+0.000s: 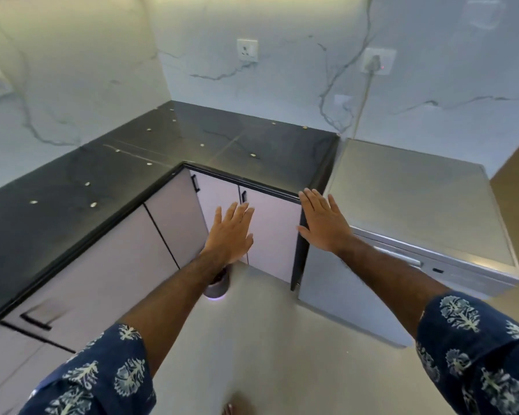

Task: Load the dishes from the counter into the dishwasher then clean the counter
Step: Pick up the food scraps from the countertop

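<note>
A: Sleeves (102, 375), blue w/ a pale print, are seen nearest the lens; both forearms are stretched fwd. Biggest thing beyond: black bench (72, 181), L-shaped, dotted w/ small pale crumbs. No dishes are seen on it.

B: And the dishwasher?

A: Grey unit (417, 199) on the right, just beside the bench end; door is shut, handle facing the person. Judged to be the dishwasher.

B: Hands?

A: Left hand (231, 235) is spread flat, nothing held, in front of the cupboard doors (270, 235). Right hand (324, 223) likewise is splayed and empty, near the bench corner.

B: Step in hand?

A: Prob. the start. Dishes must first be found out of view; the door should be pulled down fully before loading. Crumbs should be swept toward one edge, not scattered.
</note>
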A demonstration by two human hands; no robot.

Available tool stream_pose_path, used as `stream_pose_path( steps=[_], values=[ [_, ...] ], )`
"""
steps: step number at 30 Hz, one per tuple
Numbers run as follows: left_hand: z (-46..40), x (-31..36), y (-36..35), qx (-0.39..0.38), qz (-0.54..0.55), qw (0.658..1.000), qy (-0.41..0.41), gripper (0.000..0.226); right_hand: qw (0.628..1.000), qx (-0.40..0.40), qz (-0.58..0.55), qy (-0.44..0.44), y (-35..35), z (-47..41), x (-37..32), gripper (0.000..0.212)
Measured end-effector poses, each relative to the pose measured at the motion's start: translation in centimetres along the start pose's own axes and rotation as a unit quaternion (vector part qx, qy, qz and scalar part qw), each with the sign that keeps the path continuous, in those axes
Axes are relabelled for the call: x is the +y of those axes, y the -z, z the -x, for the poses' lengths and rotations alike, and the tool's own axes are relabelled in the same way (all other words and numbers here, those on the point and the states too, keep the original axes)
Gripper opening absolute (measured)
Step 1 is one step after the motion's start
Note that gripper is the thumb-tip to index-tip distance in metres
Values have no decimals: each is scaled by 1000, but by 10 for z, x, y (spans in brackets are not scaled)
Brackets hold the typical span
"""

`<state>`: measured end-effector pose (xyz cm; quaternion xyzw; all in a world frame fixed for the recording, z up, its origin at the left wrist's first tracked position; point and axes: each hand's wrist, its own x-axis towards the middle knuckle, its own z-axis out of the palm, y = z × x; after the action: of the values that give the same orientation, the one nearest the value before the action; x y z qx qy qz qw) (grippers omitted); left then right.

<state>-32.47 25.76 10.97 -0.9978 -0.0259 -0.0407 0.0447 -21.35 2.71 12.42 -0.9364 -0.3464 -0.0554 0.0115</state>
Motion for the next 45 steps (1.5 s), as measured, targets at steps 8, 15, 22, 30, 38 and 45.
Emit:
stream_pose_path(
  steps=[8,15,22,30,38,45],
  values=[
    [-46,-112,8,8,5,998,54,66,997,0,-3,77,-4,-121,-62,80],
    [-135,-196,4,17,-2,1000,2,61,998,0,-50,33,-5,-225,-69,73],
    [-236,-222,-28,-2,34,999,-40,60,998,-20,-55,13,-27,-308,-42,65],
    [-361,-228,-87,-51,74,996,-29,60,989,-96,-108,4,-97,-429,20,44],
    [-443,-234,-135,-113,72,991,20,67,973,-169,-155,7,-147,-547,56,36],
    [-460,-255,-171,-153,77,985,29,70,980,-152,-88,98,-180,-571,43,39]
  ],
)
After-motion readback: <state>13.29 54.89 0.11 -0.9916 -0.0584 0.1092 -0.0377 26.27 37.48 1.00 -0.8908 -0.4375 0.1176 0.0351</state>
